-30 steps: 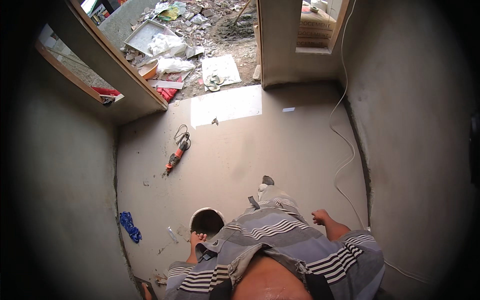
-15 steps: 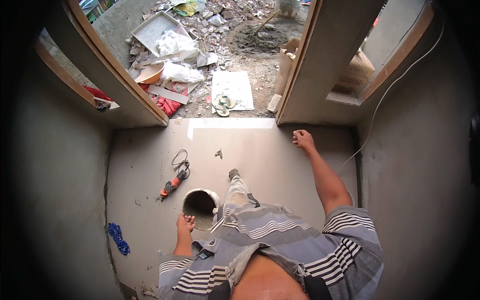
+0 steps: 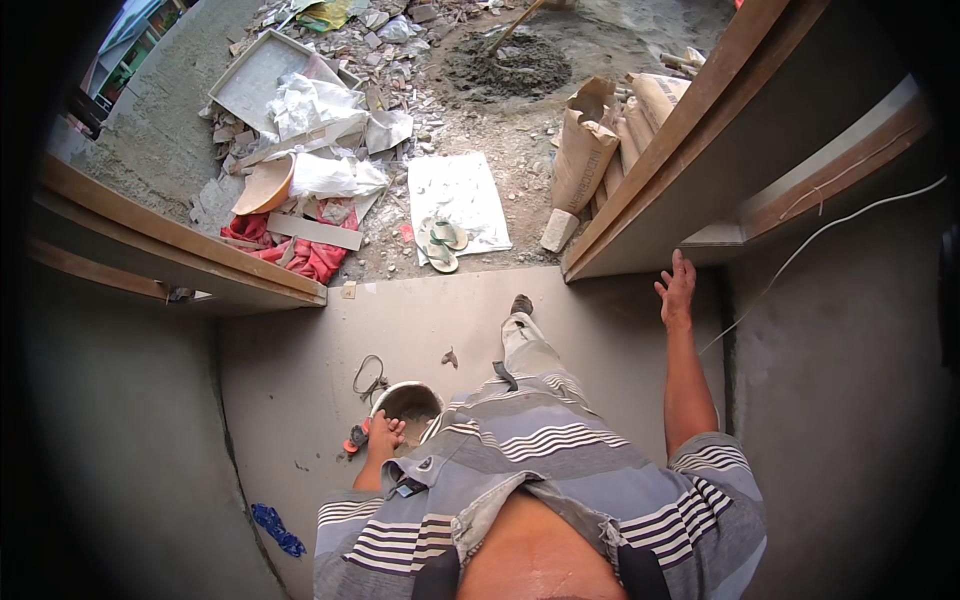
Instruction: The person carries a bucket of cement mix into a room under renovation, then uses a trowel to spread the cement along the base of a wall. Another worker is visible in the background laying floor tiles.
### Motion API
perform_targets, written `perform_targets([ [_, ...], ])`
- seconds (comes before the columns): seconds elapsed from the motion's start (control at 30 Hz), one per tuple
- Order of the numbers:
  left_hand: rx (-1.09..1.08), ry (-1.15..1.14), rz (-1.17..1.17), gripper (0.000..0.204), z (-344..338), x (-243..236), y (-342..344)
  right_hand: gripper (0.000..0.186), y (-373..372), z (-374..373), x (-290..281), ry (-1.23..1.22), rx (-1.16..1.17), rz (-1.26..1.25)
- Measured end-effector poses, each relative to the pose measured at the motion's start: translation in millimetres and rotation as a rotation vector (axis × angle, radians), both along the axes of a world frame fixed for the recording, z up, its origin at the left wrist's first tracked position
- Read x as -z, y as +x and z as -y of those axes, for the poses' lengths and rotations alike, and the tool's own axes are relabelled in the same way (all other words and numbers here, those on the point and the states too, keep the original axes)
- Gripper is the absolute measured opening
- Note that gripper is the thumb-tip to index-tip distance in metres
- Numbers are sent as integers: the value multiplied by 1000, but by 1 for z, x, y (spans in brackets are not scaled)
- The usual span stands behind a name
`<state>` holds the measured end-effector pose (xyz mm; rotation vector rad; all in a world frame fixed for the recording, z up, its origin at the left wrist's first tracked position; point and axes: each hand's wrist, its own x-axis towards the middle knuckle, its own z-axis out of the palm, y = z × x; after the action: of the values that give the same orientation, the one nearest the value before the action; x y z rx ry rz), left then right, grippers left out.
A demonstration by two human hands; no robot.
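Observation:
Low at my left side is a round, pale-rimmed bucket (image 3: 410, 391), with greyish material inside. My left hand (image 3: 384, 432) is at its near rim, fingers curled as if gripping it; the exact hold is partly hidden. An orange and black power tool (image 3: 355, 437) lies on the floor beside that hand, mostly covered by the hand and bucket. Its looped cord (image 3: 369, 375) shows just beyond. My right hand (image 3: 677, 290) is raised near the right-hand door frame, fingers apart and holding nothing.
Wooden door frames (image 3: 690, 130) flank the opening. Outside lie sandals (image 3: 440, 245) on a white sheet (image 3: 460, 190), paper sacks (image 3: 585, 145), rubble with a tray (image 3: 250, 90), and a dark mortar heap (image 3: 505, 65). A white cable (image 3: 800, 250) runs along the right wall; blue crumpled plastic (image 3: 277, 528) lies left.
I have stepped toward the doorway, and the bucket has moved forward with my left hand, now covering much of the power tool. My right hand has shifted right and its fingers have opened.

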<state>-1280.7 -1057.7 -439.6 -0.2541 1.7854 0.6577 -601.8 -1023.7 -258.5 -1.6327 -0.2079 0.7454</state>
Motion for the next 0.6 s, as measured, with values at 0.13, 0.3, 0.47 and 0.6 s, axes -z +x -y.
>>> perform_targets([
  [0.13,54,95,-127,32,-64,-7,30,109,27,-78,4,64,-17,145],
  [0.3,-40,195,-132,30,-164,-16,68,110,16,-139,48,-45,91,209],
  [0.47,-72,221,7,26,-225,-4,98,102,14,-157,69,-327,81,-39],
  [0.6,-61,221,38,26,-282,6,128,102,12,-162,67,-240,245,-5],
])
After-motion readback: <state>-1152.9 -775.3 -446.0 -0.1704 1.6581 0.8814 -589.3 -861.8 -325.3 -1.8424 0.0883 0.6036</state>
